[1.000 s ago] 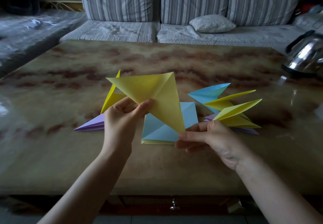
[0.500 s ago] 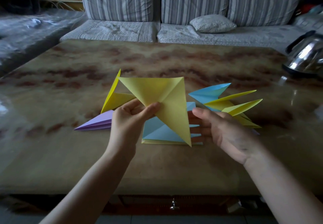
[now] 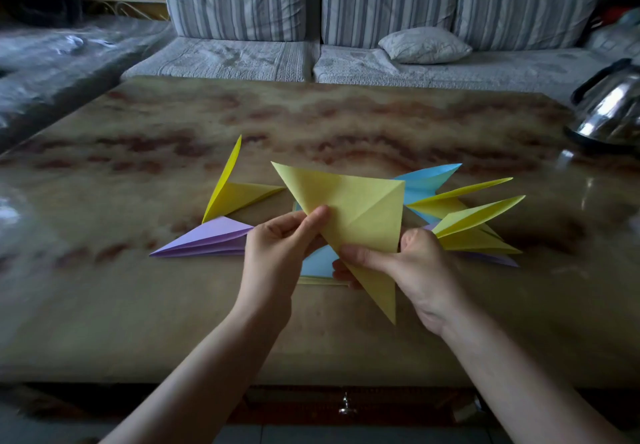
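Note:
A folded yellow paper (image 3: 360, 211) with a diagonal crease is held up above the marble table (image 3: 138, 305). My left hand (image 3: 277, 253) pinches its left edge between thumb and fingers. My right hand (image 3: 415, 267) grips its lower part, thumb on the front, fingers behind. Its long point hangs down between my hands. Under the paper lies a stack of square sheets (image 3: 317, 263), light blue on top, mostly hidden.
Folded pieces lie on the table: yellow (image 3: 235, 194) and purple (image 3: 211, 239) at left; blue (image 3: 422, 180) and two yellow ones (image 3: 474, 229) at right. A steel kettle (image 3: 613, 111) stands at the far right. A striped sofa with a cushion (image 3: 424, 45) is behind.
The yellow paper has turned and dropped lower. My right hand, open beside it half a second ago, now grips its lower part.

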The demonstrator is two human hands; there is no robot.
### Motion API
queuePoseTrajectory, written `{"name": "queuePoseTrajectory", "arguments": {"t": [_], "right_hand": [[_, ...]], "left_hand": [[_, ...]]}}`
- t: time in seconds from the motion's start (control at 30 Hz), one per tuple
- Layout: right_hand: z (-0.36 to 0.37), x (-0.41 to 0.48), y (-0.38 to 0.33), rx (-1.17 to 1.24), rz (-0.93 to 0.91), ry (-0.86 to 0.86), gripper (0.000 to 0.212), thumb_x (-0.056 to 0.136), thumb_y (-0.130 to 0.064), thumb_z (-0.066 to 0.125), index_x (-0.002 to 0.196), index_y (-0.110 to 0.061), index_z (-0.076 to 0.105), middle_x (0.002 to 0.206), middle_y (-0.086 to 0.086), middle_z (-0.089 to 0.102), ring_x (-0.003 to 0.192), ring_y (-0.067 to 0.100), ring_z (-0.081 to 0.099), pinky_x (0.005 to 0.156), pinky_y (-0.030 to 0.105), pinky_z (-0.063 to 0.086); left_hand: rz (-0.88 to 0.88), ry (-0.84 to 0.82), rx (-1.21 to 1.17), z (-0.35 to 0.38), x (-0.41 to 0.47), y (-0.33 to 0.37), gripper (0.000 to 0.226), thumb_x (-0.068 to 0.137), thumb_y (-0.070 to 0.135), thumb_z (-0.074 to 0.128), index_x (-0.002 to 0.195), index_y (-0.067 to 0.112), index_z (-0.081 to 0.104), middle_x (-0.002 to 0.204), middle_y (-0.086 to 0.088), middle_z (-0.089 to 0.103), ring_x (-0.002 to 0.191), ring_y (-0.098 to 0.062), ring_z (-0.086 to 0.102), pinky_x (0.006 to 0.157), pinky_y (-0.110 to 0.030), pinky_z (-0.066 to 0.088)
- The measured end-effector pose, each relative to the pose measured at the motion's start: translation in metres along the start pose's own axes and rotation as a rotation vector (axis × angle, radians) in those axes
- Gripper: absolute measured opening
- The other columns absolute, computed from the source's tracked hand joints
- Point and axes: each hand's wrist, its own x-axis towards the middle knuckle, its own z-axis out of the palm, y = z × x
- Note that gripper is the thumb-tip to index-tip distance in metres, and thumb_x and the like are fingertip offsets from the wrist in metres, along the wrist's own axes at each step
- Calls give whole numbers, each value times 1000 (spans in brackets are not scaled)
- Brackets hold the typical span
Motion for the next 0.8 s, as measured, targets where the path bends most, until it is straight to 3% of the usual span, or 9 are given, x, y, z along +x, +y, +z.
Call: {"name": "queuePoseTrajectory", "arguments": {"t": [0.33,0.5,0.7,0.8], "right_hand": [[1,0,1,19,-4,-37,32,59,-16,78,87,0,72,78,20,73,69,32,72,62,34,59],[-3,-4,4,-33,-16,-33,33,62,-15,78,88,4,70,77,20,73,68,31,72,65,35,58],[-2,-3,6,-40,-32,-30,30,65,-13,78,88,4,70,77,19,73,69,31,72,63,33,59],[-2,-3,5,-64,-39,-28,27,67,-12,78,89,3,71,78,18,73,71,31,72,68,36,60]], "left_hand": [[-72,-21,-74,-3,1,7,32,74,28,67,88,0,72,91,-17,72,83,-19,68,85,-29,53],[-19,79,-121,-13,13,16,16,87,16,61,89,2,69,66,1,69,63,-5,63,60,-13,50],[-15,126,-152,-12,12,18,12,86,15,63,87,6,71,69,0,71,67,-9,67,59,-13,50],[-9,136,-160,-12,13,20,12,87,15,61,85,7,71,69,0,71,69,-10,68,73,-21,56]]}}
